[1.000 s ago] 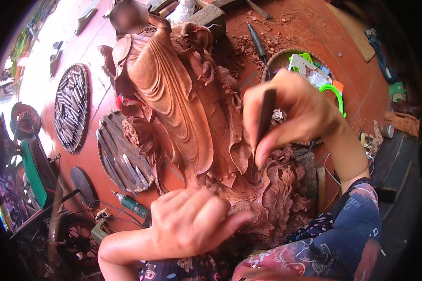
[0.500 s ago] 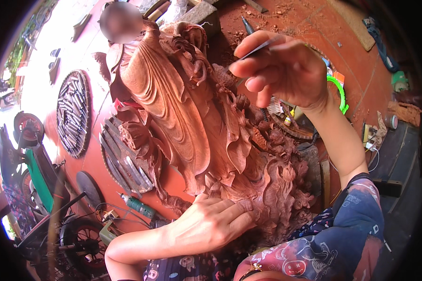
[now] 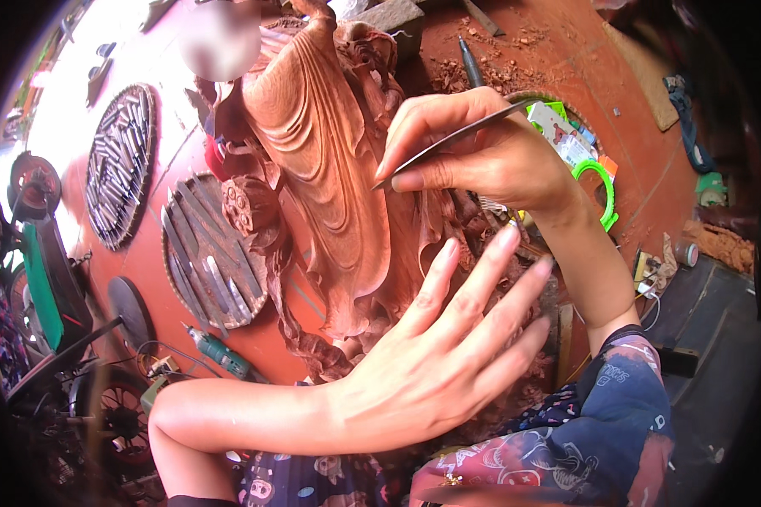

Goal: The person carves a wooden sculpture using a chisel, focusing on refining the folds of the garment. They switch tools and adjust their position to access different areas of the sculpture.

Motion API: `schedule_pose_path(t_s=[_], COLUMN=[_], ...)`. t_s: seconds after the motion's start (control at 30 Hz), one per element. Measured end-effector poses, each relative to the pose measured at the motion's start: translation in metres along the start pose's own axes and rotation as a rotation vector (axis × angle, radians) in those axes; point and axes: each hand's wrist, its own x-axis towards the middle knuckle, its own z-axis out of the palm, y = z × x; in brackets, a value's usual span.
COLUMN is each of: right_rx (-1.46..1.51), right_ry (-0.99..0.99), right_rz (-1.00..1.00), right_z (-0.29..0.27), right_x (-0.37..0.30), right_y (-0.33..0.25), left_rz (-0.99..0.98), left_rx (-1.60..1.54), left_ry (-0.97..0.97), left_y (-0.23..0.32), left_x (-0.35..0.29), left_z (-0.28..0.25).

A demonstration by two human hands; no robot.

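Observation:
A carved reddish-brown wooden statue (image 3: 317, 160) with flowing robe folds lies across the middle, its base toward me. Above its right side, my right hand (image 3: 490, 152) pinches a thin, dark, slightly curved strip (image 3: 457, 135) between thumb and fingers. One end of the strip points down toward the robe. Its exact kind cannot be made out. My left hand (image 3: 440, 355) is open over the lower part of the carving, fingers spread and slightly blurred, with nothing in it. That hand and forearm hide much of the base.
On the left, a round tray (image 3: 101, 186) holds many metal tools, and another tray (image 3: 254, 296) holds long chisels. A green power tool (image 3: 216, 351) lies near a black wheeled scooter (image 3: 55, 296). A bright green ring (image 3: 609, 198) and wood shavings (image 3: 524, 72) lie to the right.
My left hand has lifted off the statue's base and spread its fingers, moving right. My right hand has turned and lowered with the strip. The whole view has shifted slightly.

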Motion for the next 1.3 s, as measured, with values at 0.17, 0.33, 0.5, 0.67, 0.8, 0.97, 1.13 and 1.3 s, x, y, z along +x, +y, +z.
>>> schedule_pose_path(t_s=[0.17, 0.33, 0.5, 0.67, 0.8, 0.97, 1.13, 1.3], right_rx=[-0.104, -0.096, -0.071, -0.176, -0.145, -0.128, -0.116, -0.108], right_ry=[-0.014, 0.097, 0.015, 0.063, -0.025, -0.123, -0.114, -0.137], right_rz=[-0.087, -0.166, 0.033, -0.133, -0.022, 0.022, -0.016, -0.028], right_z=[0.008, 0.006, 0.005, 0.002, 0.004, -0.003, 0.004, 0.014], right_x=[0.012, 0.011, 0.014, 0.015, 0.014, 0.014, 0.009, -0.006], right_y=[-0.004, 0.007, 0.002, 0.009, 0.006, 0.006, -0.002, -0.004], left_rz=[-0.023, -0.019, 0.045, -0.12, -0.117, -0.134, -0.149, -0.158], left_rx=[0.001, -0.101, -0.066, 0.175, 0.218, 0.245, 0.217, 0.192], left_ry=[-0.023, 0.048, -0.147, 0.004, 0.015, 0.071, 0.078, 0.092], left_y=[0.005, 0.004, 0.003, 0.013, 0.005, -0.007, -0.015, -0.016], left_x=[0.005, -0.012, -0.017, 0.006, 0.019, 0.023, 0.025, 0.021], left_z=[0.003, -0.001, 0.001, 0.013, 0.023, 0.03, 0.028, 0.031])
